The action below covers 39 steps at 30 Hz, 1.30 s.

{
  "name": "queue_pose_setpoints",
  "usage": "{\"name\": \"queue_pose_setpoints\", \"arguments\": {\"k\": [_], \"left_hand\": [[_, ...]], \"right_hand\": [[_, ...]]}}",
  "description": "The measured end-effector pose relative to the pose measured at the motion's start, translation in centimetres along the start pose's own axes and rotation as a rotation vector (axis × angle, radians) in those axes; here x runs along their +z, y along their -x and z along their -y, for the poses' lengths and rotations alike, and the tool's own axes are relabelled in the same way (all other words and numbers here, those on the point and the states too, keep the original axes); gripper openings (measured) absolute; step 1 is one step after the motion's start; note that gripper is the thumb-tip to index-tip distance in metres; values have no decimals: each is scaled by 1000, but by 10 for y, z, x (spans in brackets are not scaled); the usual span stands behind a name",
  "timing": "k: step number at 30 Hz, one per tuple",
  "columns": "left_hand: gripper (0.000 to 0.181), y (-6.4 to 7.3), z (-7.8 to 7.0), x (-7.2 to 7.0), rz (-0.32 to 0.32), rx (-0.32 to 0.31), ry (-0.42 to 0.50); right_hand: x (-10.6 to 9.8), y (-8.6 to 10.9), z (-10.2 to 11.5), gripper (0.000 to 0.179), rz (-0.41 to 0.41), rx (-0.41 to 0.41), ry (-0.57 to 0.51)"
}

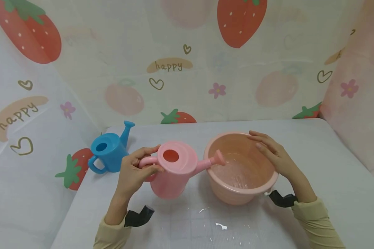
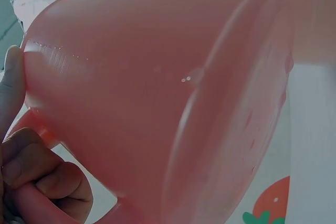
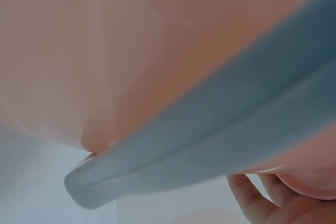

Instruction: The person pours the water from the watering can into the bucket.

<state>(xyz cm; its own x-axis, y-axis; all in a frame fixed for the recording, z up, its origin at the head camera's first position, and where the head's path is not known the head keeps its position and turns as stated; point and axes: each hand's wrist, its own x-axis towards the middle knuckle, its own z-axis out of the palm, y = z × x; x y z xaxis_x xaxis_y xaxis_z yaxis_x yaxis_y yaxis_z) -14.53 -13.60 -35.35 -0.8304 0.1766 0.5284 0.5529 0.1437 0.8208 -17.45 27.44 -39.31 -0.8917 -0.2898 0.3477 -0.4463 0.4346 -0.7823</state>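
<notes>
Half my worry is the left hand [image 1: 136,168], fingers curled round the handle [image 1: 148,161] of the pink watering can [image 1: 174,180]: its spout [image 1: 202,166] barely overhangs the bucket [image 1: 233,197], which the right hand [image 1: 272,152] touches with straight fingers, so drifting left could drip onto the table [image 1: 174,230].

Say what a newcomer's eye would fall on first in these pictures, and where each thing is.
Probably the pink watering can near the middle, gripped by the left hand, its spout reaching over the pink bucket. Next, perhaps, the right hand touching the bucket's right side. A blue watering can stands farther back on the left.
</notes>
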Motion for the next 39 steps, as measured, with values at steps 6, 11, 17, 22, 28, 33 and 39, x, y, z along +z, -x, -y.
{"name": "queue_pose_setpoints", "arguments": {"k": [6,11,17,22,28,33,39], "left_hand": [[43,-1,-3,0,0,-11,-3],[43,-1,-6,1,11,-22,-2],[42,-1,-8,1,16,-29,-22],[42,-1,-9,0,19,-29,-38],[43,-2,-10,-1,35,-45,-50],[42,-2,-11,-1,34,-50,-65],[40,-3,-13,0,26,-51,-77]], "right_hand": [[-1,0,1,34,0,-11,-8],[-1,0,3,34,-2,-10,-8],[0,0,4,34,1,1,-7],[0,1,4,34,-2,5,-2],[-1,0,4,34,0,0,0],[-1,1,4,34,0,3,7],[-1,1,4,34,1,10,11]]}}
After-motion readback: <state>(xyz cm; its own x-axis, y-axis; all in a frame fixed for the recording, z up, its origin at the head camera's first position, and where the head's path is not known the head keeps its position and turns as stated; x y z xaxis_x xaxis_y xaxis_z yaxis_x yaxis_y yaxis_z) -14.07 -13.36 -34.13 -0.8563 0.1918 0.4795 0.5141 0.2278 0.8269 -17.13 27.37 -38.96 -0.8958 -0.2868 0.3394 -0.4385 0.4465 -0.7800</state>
